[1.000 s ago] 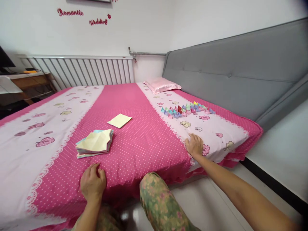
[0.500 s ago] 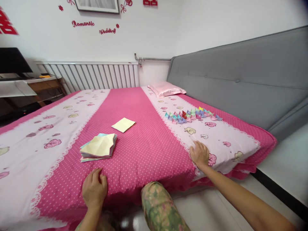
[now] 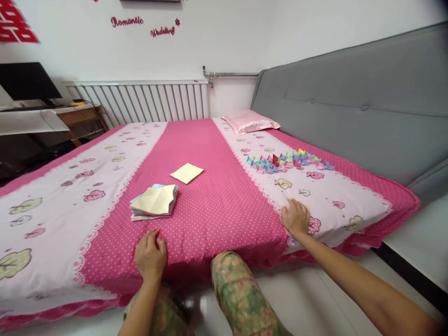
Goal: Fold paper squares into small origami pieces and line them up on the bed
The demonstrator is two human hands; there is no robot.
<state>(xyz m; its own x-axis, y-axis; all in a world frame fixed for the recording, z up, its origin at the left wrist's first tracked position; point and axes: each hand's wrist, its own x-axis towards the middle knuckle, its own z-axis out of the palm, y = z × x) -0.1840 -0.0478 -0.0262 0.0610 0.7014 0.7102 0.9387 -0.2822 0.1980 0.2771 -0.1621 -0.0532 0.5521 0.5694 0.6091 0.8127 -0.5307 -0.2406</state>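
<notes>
My left hand point(image 3: 150, 253) lies palm down near the front edge of the pink dotted bed sheet point(image 3: 213, 205), fingers loosely together, holding nothing. Just beyond it sits a stack of pastel paper sheets point(image 3: 154, 201) with a creased yellow one on top. A single folded yellow sheet point(image 3: 186, 172) lies farther back. My right hand point(image 3: 296, 217) presses flat on the pale flowered strip of the sheet, fingers spread, empty. Well beyond it stand rows of several small folded paper pieces point(image 3: 289, 160) in mixed colours.
A pink pillow point(image 3: 250, 122) lies at the head of the bed by a grey padded headboard point(image 3: 350, 98). A white radiator point(image 3: 140, 100) runs along the far wall, with a desk and dark screen point(image 3: 28, 84) at the left. My knee point(image 3: 238, 289) in patterned cloth is against the bed.
The view has swung slightly left and down. My left hand has slid a little forward on the sheet; my right hand stays planted in the same spot.
</notes>
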